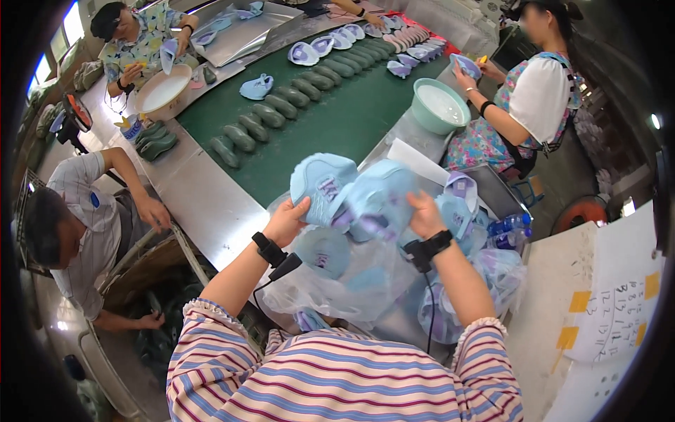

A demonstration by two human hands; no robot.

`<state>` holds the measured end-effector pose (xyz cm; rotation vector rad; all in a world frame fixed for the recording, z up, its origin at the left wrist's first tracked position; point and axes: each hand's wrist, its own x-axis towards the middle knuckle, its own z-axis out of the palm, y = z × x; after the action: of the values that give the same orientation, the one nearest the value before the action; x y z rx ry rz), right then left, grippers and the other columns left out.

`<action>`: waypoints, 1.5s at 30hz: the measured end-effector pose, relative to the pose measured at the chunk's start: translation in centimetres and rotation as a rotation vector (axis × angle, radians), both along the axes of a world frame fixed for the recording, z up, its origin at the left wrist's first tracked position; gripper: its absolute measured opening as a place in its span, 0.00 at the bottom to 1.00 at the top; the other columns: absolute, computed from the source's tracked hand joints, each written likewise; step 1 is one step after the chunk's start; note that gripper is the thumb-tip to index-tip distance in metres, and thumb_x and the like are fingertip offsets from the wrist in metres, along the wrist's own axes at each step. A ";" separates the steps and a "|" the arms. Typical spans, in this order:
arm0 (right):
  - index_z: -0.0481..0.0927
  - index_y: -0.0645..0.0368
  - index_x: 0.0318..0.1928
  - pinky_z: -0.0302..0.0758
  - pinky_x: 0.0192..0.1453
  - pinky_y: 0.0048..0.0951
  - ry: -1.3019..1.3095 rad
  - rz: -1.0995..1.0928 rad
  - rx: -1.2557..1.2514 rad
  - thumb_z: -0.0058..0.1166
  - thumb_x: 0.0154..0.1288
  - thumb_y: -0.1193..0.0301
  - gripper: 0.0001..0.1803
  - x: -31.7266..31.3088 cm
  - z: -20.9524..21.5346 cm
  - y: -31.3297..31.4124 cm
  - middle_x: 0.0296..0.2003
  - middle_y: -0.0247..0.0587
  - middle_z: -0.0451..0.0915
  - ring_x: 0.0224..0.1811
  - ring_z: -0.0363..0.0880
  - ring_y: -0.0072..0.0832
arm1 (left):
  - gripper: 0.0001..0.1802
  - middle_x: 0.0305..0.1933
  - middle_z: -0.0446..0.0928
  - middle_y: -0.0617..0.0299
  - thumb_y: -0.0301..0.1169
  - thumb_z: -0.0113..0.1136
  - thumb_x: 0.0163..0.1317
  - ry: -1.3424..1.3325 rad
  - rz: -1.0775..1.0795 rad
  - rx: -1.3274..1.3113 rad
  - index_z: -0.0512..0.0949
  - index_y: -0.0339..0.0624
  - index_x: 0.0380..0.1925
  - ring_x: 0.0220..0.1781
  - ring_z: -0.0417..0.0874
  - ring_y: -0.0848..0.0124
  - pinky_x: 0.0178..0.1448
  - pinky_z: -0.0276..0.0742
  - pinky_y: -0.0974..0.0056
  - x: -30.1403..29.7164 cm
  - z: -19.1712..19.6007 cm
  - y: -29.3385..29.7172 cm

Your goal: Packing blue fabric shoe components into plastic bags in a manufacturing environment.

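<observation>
Both hands raised over bench (211,204): left hand (285,224) grips light-blue shoe upper (322,186); right hand (425,214) clutches second upper (380,197).

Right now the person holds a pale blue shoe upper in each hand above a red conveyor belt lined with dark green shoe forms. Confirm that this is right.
Not quite: the belt is green, not red, as the head view shows. The rest holds: the left hand and the right hand each hold a pale blue shoe upper, and dark green shoe forms line the belt.
</observation>
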<state>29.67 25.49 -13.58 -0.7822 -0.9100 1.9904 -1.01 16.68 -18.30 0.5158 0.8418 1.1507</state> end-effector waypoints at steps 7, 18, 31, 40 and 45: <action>0.69 0.63 0.51 0.67 0.57 0.35 -0.080 -0.134 -0.032 0.54 0.59 0.70 0.20 3.7 -1.3 0.5 0.48 0.39 0.74 0.50 0.73 0.33 | 0.17 0.51 0.72 0.64 0.35 0.48 0.65 0.091 -0.035 -0.004 0.67 0.45 0.53 0.51 0.73 0.69 0.56 0.68 0.55 -1.8 -0.1 2.1; 0.42 0.57 0.65 0.61 0.60 0.37 -0.915 -0.763 0.233 0.56 0.45 0.81 0.49 10.2 -3.8 -0.5 0.62 0.51 0.48 0.61 0.55 0.44 | 0.17 0.47 0.73 0.63 0.28 0.47 0.62 0.325 0.332 0.124 0.65 0.41 0.51 0.47 0.75 0.69 0.48 0.75 0.59 -6.5 -0.4 8.7; 0.78 0.60 0.41 0.72 0.46 0.33 -1.108 0.505 0.591 0.51 0.53 0.66 0.16 -2.5 -7.4 -4.2 0.39 0.45 0.79 0.42 0.77 0.38 | 0.23 0.45 0.75 0.50 0.41 0.56 0.57 1.102 -0.928 0.570 0.72 0.36 0.47 0.50 0.74 0.61 0.56 0.67 0.63 1.8 2.0 5.5; 0.56 0.54 0.61 0.71 0.48 0.44 -1.675 0.244 0.532 0.55 0.48 0.66 0.38 0.4 -7.9 -1.8 0.59 0.60 0.56 0.45 0.73 0.54 | 0.25 0.56 0.66 0.44 0.34 0.52 0.55 1.304 -0.511 0.262 0.65 0.36 0.52 0.61 0.62 0.52 0.61 0.59 0.50 2.7 -8.5 7.9; 0.71 0.56 0.50 0.71 0.50 0.42 -1.525 0.270 0.705 0.56 0.46 0.68 0.26 3.6 -9.3 -1.3 0.56 0.51 0.62 0.46 0.71 0.51 | 0.25 0.58 0.65 0.49 0.26 0.49 0.51 1.560 -0.700 0.570 0.65 0.41 0.53 0.61 0.62 0.53 0.60 0.61 0.47 4.1 -7.4 11.3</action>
<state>33.28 24.16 -22.86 -1.7545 -2.4362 0.7601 3.05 27.98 -25.68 2.1196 1.4104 0.1033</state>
